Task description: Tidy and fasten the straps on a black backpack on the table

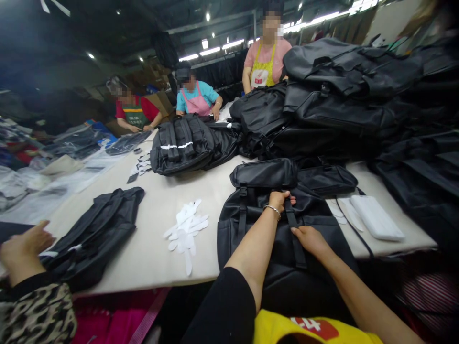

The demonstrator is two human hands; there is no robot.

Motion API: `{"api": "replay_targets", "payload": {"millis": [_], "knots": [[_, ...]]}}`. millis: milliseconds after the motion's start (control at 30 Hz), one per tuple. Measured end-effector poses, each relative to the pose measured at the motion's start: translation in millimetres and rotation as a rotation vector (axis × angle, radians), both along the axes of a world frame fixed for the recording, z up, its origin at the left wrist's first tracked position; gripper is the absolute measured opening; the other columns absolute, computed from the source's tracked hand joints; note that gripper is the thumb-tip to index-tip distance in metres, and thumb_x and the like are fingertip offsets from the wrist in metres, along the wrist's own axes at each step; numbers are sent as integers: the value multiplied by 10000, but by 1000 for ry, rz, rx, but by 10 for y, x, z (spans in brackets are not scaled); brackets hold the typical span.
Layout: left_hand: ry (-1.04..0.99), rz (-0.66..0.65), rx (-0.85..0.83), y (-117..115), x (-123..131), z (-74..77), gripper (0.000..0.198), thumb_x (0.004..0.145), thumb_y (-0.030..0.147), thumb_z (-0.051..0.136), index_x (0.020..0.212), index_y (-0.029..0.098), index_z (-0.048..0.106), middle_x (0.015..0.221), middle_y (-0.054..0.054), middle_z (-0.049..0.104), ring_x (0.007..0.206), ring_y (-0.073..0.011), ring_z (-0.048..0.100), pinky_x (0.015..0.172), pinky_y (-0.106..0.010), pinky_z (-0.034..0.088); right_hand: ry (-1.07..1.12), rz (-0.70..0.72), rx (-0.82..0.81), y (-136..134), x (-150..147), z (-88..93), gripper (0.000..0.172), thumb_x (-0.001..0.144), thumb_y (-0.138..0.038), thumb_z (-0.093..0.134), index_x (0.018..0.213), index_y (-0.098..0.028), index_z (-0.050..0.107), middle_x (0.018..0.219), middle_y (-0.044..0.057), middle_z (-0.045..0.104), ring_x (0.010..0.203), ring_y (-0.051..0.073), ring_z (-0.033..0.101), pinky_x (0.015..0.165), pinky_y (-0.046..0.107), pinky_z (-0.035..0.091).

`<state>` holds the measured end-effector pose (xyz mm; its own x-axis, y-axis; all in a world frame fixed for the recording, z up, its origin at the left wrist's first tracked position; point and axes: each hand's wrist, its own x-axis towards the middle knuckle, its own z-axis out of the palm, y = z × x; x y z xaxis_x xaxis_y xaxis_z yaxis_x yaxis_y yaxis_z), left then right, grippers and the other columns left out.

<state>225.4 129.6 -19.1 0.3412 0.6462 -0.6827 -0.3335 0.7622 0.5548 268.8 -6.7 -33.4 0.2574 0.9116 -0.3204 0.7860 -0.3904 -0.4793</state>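
well, left hand [280,201] w/ bangle has its grip closed round a strap [291,222] of black backpack [311,282]; right hand [311,241] on same strap, can't tell if closed. bag lies flat at tabletop [143,229] edge, white cutouts [184,234] nearby on left.

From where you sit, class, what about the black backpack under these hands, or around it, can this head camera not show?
Head view:
the black backpack: lower end hidden by the person's arms and body
the backpack strap: upper end covered by the left hand
the stacked black bags: far side cut off by the right edge
the white pieces: too blurred to identify
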Motion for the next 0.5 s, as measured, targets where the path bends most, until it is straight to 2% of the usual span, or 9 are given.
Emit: {"api": "replay_targets", "payload": {"millis": [67, 133, 233, 300, 367, 433, 500], "knots": [[68, -32, 54, -11, -64, 74, 189, 602, 241, 662, 613, 86, 553, 551, -63, 581, 625, -162, 576, 613, -277, 470, -54, 22, -45, 16, -6, 27, 396, 769, -452, 320, 541, -179, 493, 658, 95, 594, 645, 204, 556, 551, 277, 329], [247, -135, 237, 4, -253, 194, 249, 555, 324, 687, 590, 110, 563, 572, -65, 591, 692, -186, 577, 662, -276, 450, -133, 39, -91, -6, -10, 89, 405, 765, -486, 316, 610, -184, 537, 725, 117, 614, 698, 237, 573, 573, 307, 347], [725, -256, 778, 17, -804, 413, 303, 628, 456, 584, 691, 160, 591, 729, -71, 625, 799, -185, 560, 736, -263, 408, -268, 25, -91, -106, -1, 230, 420, 761, -518, 315, 691, -182, 556, 709, 118, 613, 694, 263, 582, 569, 337, 372], [1044, -160, 1020, -30, -1265, 507, 290, 722, 450, 472, 821, 199, 577, 851, -59, 620, 832, -163, 543, 756, -259, 386, -355, -12, -1, -190, -5, 324, 405, 775, -496, 312, 766, -173, 556, 708, 108, 607, 668, 254, 583, 557, 343, 393], [1298, -119, 1050, -148, -1680, 497, 287, 751, 432, 433, 892, 210, 550, 862, -51, 608, 810, -158, 536, 729, -267, 386, -414, -31, 190, -255, -38, 385, 376, 794, -447, 323, 893, -158, 543, 813, 112, 605, 725, 235, 581, 599, 340, 424], [1417, -256, 1044, -332, -1964, 382, 294, 734, 425, 466, 922, 210, 537, 829, -44, 598, 765, -159, 534, 686, -271, 394, -451, 25, 422, -264, -95, 384, 380, 802, -398, 348, 1037, -141, 501, 1023, 129, 559, 916, 229, 536, 738, 336, 430], [1461, -440, 1132, -542, -2097, 215, 305, 705, 394, 523, 944, 205, 532, 843, -46, 584, 778, -167, 522, 697, -282, 399, -473, 140, 589, -200, -144, 301, 418, 808, -358, 359, 1151, -131, 437, 1217, 127, 441, 1122, 235, 394, 889, 345, 362]]}}
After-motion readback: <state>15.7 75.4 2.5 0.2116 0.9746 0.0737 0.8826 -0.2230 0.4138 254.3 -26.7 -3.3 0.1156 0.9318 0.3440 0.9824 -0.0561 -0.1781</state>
